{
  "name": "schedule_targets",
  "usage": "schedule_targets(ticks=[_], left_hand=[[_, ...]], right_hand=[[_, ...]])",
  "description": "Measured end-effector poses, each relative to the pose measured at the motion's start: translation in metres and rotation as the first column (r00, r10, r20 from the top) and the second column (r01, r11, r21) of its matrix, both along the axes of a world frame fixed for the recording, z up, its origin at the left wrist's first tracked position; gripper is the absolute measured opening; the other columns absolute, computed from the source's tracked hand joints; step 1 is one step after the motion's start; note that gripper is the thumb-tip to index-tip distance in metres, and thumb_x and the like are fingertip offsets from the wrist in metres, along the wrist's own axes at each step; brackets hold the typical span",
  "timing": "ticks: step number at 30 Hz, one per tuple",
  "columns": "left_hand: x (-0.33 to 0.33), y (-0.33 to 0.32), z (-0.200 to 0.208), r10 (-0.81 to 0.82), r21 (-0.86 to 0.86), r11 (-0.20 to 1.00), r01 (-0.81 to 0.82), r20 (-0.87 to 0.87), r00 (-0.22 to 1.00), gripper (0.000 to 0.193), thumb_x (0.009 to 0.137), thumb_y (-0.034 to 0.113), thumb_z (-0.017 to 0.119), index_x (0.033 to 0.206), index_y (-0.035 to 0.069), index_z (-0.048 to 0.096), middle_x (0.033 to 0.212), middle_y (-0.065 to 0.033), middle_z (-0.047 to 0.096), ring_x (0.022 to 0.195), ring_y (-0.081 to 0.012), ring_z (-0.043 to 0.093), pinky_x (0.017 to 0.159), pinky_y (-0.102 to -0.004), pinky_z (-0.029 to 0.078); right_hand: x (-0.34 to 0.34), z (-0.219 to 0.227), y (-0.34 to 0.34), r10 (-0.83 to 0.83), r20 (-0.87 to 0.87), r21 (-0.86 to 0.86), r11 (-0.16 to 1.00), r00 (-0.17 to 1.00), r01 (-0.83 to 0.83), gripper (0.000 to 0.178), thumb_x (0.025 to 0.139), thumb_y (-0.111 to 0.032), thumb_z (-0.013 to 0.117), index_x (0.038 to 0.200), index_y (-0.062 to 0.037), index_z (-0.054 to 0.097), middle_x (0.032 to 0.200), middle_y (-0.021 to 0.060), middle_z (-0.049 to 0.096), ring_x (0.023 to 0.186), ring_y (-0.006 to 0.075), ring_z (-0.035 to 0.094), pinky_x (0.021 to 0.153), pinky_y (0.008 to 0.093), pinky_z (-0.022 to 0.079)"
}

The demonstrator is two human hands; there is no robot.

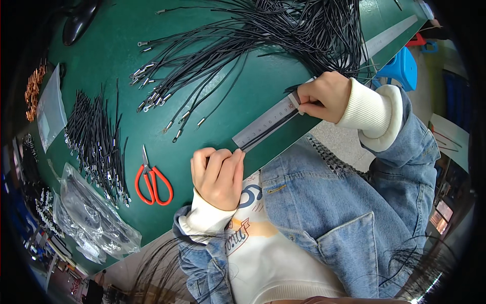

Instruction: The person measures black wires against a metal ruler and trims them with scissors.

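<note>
A short metal ruler [265, 121] lies slantwise near the table's front edge. Along its near side a black cord [269, 131] is stretched straight between my hands. My left hand [216, 177] is closed, its fingertips pinching the cord's end beside the ruler's lower-left corner. At the ruler's other end, my right hand [325, 97] is closed, thumb and fingers gripping the cord against the ruler; its fingers hide the exact hold. Just beyond my hands spreads a large bundle of black cords [298, 30], many tipped with silver metal ends.
Red-handled scissors [154, 185] lie left of my left hand on the green table [152, 114]. Further left are shorter black cords [96, 137], clear plastic bags [93, 213] and copper-coloured pieces [34, 91]. A long ruler [390, 36] lies at the far right, near a blue stool [401, 68].
</note>
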State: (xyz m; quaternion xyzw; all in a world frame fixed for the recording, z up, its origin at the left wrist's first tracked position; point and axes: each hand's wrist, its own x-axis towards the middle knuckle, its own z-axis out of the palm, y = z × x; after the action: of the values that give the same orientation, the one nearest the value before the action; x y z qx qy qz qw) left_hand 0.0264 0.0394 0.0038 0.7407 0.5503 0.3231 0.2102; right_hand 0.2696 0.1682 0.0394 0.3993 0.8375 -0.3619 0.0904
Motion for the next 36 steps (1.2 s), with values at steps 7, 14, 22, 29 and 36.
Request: schedule_targets(ticks=[7, 14, 22, 29, 36], left_hand=[[-0.002, -0.001, 0.001, -0.006, -0.009, 1.000, 0.006, 0.001, 1.000, 0.020, 0.066, -0.006, 0.072, 0.083, 0.001, 0.064, 0.078, -0.0074, 0.057, 0.074, -0.0267, 0.049, 0.066, -0.0332, 0.042], [-0.004, -0.002, -0.005, -0.020, 0.003, 1.000, 0.020, -0.013, 1.000, 0.020, 0.067, 0.001, 0.071, 0.086, 0.002, 0.065, 0.082, -0.0045, 0.057, 0.076, -0.0240, 0.049, 0.064, -0.0342, 0.037], [-0.001, 0.001, -0.002, -0.010, 0.005, 1.000, 0.010, 0.003, 1.000, 0.020, 0.065, -0.005, 0.073, 0.082, 0.001, 0.064, 0.078, -0.0074, 0.057, 0.073, -0.0264, 0.049, 0.065, -0.0331, 0.042], [0.000, 0.002, -0.003, -0.007, 0.005, 1.000, 0.007, 0.007, 1.000, 0.020, 0.065, -0.006, 0.073, 0.082, 0.001, 0.064, 0.077, -0.0072, 0.057, 0.073, -0.0261, 0.049, 0.065, -0.0328, 0.042], [-0.001, 0.001, -0.009, -0.020, 0.031, 0.999, 0.020, -0.009, 1.000, 0.019, 0.066, 0.001, 0.072, 0.083, 0.002, 0.065, 0.080, -0.0041, 0.057, 0.074, -0.0234, 0.049, 0.063, -0.0339, 0.038]], right_hand=[[0.000, -0.003, 0.001, 0.017, -0.025, -0.011, 1.000, 1.000, -0.017, 0.012, 0.078, -0.011, 0.065, 0.073, -0.0017, 0.060, 0.060, 0.0121, 0.059, 0.053, 0.0256, 0.060, 0.050, 0.0326, 0.046], [-0.003, -0.003, -0.001, 0.000, 0.007, -0.003, 1.000, 1.000, 0.000, 0.009, 0.077, -0.009, 0.064, 0.074, -0.0012, 0.061, 0.060, 0.0119, 0.060, 0.052, 0.0245, 0.060, 0.050, 0.0315, 0.047], [-0.003, -0.007, -0.001, 0.009, -0.038, 0.048, 0.999, 0.999, -0.007, 0.007, 0.075, -0.006, 0.063, 0.070, -0.0011, 0.061, 0.059, 0.0113, 0.059, 0.049, 0.0241, 0.058, 0.048, 0.0316, 0.046], [-0.003, -0.011, -0.002, -0.018, -0.036, 0.053, 0.998, 0.999, 0.020, 0.006, 0.073, -0.006, 0.062, 0.069, -0.0010, 0.061, 0.057, 0.0122, 0.057, 0.050, 0.0259, 0.057, 0.047, 0.0323, 0.045], [-0.004, -0.011, -0.002, -0.019, -0.010, 0.056, 0.998, 1.000, 0.020, 0.008, 0.076, -0.008, 0.060, 0.072, -0.0011, 0.061, 0.060, 0.0128, 0.059, 0.053, 0.0268, 0.059, 0.051, 0.0331, 0.047]])
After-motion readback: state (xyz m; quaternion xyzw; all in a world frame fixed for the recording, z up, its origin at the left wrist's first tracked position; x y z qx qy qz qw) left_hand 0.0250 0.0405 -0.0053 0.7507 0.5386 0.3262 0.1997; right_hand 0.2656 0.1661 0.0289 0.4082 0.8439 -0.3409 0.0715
